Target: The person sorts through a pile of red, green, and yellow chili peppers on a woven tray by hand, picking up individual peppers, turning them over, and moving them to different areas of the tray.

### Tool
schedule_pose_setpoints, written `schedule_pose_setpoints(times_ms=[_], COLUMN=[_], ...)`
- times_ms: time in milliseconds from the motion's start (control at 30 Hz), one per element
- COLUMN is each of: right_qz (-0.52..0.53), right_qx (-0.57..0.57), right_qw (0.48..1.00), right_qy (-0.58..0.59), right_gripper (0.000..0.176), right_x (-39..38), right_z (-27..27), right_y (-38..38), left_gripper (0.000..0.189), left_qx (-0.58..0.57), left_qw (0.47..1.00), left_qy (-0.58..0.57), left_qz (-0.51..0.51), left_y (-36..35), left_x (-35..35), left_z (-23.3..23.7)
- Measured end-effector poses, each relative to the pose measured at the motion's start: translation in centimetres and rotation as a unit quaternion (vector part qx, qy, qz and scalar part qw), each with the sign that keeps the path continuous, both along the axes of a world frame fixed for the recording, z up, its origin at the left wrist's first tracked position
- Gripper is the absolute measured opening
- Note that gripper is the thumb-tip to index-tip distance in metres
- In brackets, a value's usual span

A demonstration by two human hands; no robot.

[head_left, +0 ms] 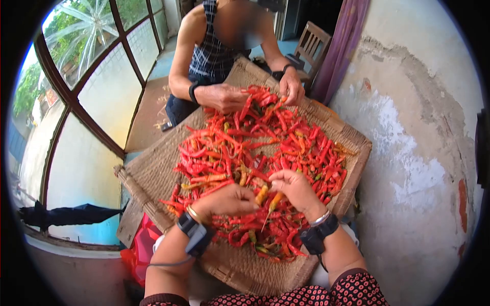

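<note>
A large heap of mostly red chili peppers (224, 148) lies on a woven tray (158, 158). Low over the heap, my left hand (229, 200) has its fingers curled together. A yellowish chili pepper (262, 195) shows right by its fingertips, but what is inside the fingers is hidden. My right hand (296, 189) is closed in a pinch, with a red chili pepper (259, 175) at its fingertips. Just below its curled fingers is a yellow-orange chili pepper (276, 201) with a long stem. Both wrists carry a bangle and a strapped black device.
Across the tray, another person (219, 56) has both hands in the peppers at the far edge. A worn plaster wall (408, 153) stands on the right, framed windows (97, 107) on the left. A wooden chair (312, 46) is behind, red plastic (140, 250) at lower left.
</note>
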State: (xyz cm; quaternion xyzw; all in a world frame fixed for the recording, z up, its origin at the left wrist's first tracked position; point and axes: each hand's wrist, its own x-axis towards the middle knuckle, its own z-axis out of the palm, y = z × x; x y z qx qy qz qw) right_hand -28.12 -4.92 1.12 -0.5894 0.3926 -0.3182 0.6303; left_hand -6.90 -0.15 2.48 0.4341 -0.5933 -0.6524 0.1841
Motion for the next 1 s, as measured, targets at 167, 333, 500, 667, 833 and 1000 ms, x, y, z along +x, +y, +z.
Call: schedule_pose_setpoints(times_ms=[167,333,500,667,833,1000], right_qz=[0.046,0.057,0.035,0.010,-0.033,-0.042], right_qx=[0.008,0.062,0.044,0.095,0.096,0.088], right_qw=[0.997,0.992,0.998,0.995,0.990,0.992], right_qy=[0.054,0.092,0.043,-0.018,-0.100,-0.084], right_gripper=[0.014,0.014,0.014,0.014,0.016,0.017], right_x=[-0.2,0.5,0.4,0.3,-0.5,-0.5], right_z=[-0.3,1.2,0.1,0.2,-0.4,0.2], right_y=[-0.4,0.4,-0.1,0.1,-0.7,-0.6], left_gripper=[0.019,0.036,0.037,0.024,0.011,0.023], left_qx=[0.002,-0.113,-0.209,-0.132,-0.015,-0.112], left_qw=[0.993,0.926,0.970,0.988,0.993,0.921], left_qy=[-0.003,0.126,-0.048,-0.074,-0.082,0.111], left_qz=[0.117,0.338,0.117,0.026,0.087,0.357], left_y=[-2.2,-3.1,-1.3,-0.1,-0.7,-2.0], left_x=[2.7,1.1,-0.4,-1.6,0.8,3.2], left_z=[0.9,-0.5,-1.7,-1.2,-0.1,0.4])
